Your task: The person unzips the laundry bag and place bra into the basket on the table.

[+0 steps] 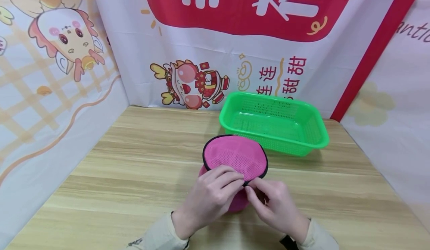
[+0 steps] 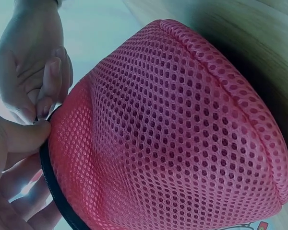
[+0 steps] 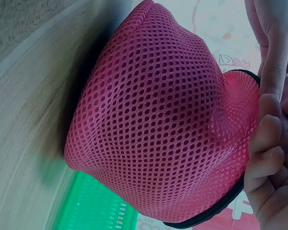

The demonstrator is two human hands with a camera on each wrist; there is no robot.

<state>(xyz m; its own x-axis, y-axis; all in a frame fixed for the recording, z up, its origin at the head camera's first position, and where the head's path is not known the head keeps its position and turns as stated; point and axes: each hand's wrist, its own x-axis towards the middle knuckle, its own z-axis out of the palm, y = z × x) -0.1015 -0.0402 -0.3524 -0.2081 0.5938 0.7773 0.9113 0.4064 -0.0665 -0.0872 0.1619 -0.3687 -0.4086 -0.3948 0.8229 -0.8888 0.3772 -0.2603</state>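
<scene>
A pink mesh bag (image 1: 233, 153), round-topped with a black zipper edge (image 1: 265, 169), stands on the table between the two hands. My left hand (image 1: 211, 196) pinches the near side of the bag's rim, its fingers lying over the top mesh. Just right of it, my right hand (image 1: 277, 207) pinches the black edge between thumb and forefinger, the fingertips of both hands nearly meeting. In the left wrist view the bag's mesh side (image 2: 173, 129) bulges out below the rim. The right wrist view shows the same side (image 3: 158, 115) slightly creased; the small part between the fingertips is mostly hidden.
A green plastic basket (image 1: 318, 130) with perforated sides stands just behind the bag to the right. The wood-grain table (image 1: 134, 168) meets printed cloth walls (image 1: 127, 48) at the back and both sides.
</scene>
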